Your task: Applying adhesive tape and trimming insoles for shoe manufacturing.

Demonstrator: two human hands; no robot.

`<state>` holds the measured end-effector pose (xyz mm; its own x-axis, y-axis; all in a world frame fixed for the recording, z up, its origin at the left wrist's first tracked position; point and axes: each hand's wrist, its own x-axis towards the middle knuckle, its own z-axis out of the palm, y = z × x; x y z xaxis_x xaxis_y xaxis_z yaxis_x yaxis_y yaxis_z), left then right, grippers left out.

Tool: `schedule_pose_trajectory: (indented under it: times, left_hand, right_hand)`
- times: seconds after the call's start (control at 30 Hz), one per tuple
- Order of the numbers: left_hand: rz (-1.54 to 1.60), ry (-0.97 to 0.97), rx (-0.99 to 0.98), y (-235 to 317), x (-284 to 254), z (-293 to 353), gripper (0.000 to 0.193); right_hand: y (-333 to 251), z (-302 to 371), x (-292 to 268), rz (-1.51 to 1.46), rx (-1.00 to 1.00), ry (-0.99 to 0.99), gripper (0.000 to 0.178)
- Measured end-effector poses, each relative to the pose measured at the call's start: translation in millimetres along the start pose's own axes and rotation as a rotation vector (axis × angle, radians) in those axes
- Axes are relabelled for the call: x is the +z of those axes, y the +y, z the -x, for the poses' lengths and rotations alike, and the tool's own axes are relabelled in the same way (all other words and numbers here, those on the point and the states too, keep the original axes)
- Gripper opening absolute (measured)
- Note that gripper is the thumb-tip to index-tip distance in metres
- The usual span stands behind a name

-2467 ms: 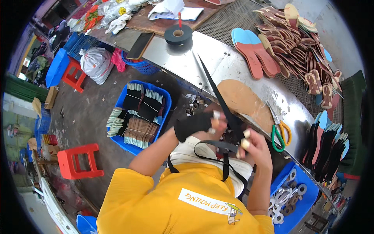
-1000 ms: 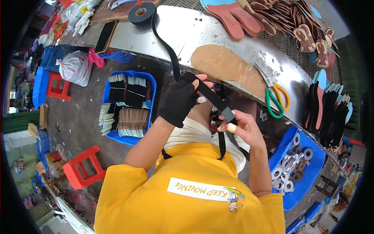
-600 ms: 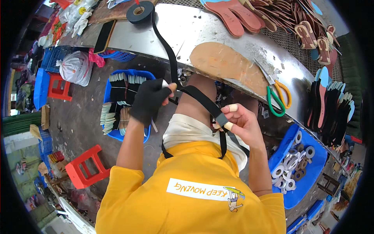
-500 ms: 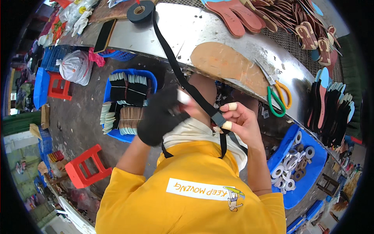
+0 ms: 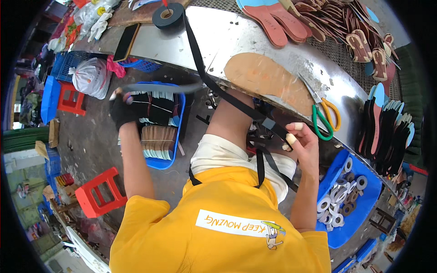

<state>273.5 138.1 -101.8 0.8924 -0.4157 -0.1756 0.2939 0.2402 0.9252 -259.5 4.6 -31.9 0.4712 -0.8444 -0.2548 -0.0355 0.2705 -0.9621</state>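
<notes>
1. Since half a second ago, the left hand (image 5: 124, 109) has swung from mid-frame toward the left side, and the grey patch (image 5: 268, 123) now shows apart from the right fingertips
2. Right hand (image 5: 302, 142), right of centre: forearm rising from below, thumb and fingers pinching the lower part of the black tape (image 5: 234, 105)
3. Left hand, black-gloved: forearm nearly upright, fingers seemingly closed on a blurred grey strip (image 5: 159, 88) reaching rightward over the blue crate (image 5: 160, 164)
4. From the pinch, the black tape slants up-left past the grey patch, across the thigh (image 5: 232, 122) and over the bench edge to its roll (image 5: 168, 16) at the top
5. The metal bench (image 5: 218, 50) has its edge running diagonally above the right hand; scissors (image 5: 331, 113) lie near that hand
6. Floor (image 5: 193, 132) shows between blue crate and thigh, and between left hand and red stool (image 5: 101, 192), lower left
</notes>
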Motion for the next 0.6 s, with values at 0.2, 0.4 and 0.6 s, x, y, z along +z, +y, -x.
schedule_pose_trajectory:
  times: [0.2,0.4,0.6]
  left_hand:
    - [-0.604,-0.260,0.128,4,49,105,0.031]
    - [0.022,-1.006,-0.963,-55,159,231,0.040]
    - [-0.098,-0.781,-0.662,-24,190,245,0.026]
  right_hand:
    - [4,0,23,-0.099,-0.128,-0.075,0.030]
    - [7,7,31,-0.101,-0.110,-0.167,0.029]
    - [13,4,47,0.360,-0.379,0.254,0.017]
